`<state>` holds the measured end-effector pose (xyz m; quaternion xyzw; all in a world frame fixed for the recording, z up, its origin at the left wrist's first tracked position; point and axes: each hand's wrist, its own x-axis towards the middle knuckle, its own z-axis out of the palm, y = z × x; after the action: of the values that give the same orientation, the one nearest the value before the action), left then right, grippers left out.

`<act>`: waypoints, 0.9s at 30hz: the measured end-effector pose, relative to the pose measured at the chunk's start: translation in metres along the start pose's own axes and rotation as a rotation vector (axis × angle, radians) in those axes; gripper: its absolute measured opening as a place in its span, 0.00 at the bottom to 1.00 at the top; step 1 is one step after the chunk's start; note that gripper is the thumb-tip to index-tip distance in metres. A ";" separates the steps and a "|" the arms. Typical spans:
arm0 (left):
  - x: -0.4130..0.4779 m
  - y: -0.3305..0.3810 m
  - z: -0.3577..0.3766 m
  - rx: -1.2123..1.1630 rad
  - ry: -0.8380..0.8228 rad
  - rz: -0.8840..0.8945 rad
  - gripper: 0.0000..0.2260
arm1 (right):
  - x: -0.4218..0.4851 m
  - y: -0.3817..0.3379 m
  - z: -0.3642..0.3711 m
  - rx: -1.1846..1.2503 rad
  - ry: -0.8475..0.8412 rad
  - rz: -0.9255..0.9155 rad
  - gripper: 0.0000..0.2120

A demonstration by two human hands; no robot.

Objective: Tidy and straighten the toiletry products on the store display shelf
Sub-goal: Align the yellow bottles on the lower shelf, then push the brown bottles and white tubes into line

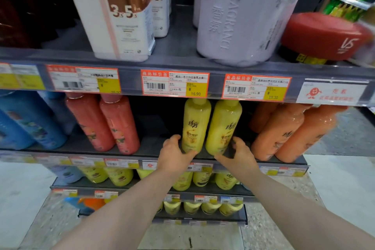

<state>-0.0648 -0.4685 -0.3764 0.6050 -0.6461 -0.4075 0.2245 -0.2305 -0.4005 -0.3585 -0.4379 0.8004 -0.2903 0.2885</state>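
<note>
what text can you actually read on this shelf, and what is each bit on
"3.5" and "5": brown and white packs, top shelf.
"RAGRANC": embossed on the lilac pack.
"VS": red tub.
"商品标价签" and "16.90": middle price tag.
"39.30": next price tag to the right.
"拉芳": yellow bottles, held between both hands.
Other tags, barcode digits and small print: too blurred.

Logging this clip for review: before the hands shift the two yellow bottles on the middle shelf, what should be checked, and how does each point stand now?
1. Left hand on left yellow bottle: ok, fingers wrap its base.
2. Right hand on right yellow bottle: ok, at its lower side; grip firmness cannot tell.
3. Both labels face forward: ok.
4. Space to the left, toward the pink bottles: ok, a gap shows.
5. Orange bottles on the right upright: not ok, they look tilted.
6. Bottle caps: cannot tell, hidden behind the price rail.
</note>
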 end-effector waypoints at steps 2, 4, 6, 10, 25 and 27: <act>-0.014 0.000 -0.006 0.025 -0.006 0.035 0.24 | -0.014 -0.005 -0.005 -0.055 -0.007 -0.023 0.31; -0.029 0.001 -0.013 0.016 -0.012 0.054 0.21 | -0.029 -0.013 -0.008 -0.118 -0.020 -0.055 0.25; -0.045 0.004 -0.023 0.032 -0.012 0.072 0.22 | -0.046 -0.023 -0.011 -0.176 -0.038 -0.072 0.25; -0.078 0.011 -0.048 0.091 0.016 0.106 0.23 | -0.078 -0.047 -0.016 -0.242 -0.069 -0.144 0.24; -0.234 0.061 -0.154 0.065 0.211 0.285 0.21 | -0.253 -0.135 -0.090 -0.222 -0.068 -0.417 0.20; -0.252 0.071 -0.177 0.074 0.260 0.326 0.20 | -0.272 -0.157 -0.095 -0.205 -0.035 -0.469 0.18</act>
<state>0.0736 -0.2754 -0.1683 0.5478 -0.7157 -0.2603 0.3464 -0.0922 -0.2148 -0.1259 -0.6435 0.6971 -0.2591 0.1814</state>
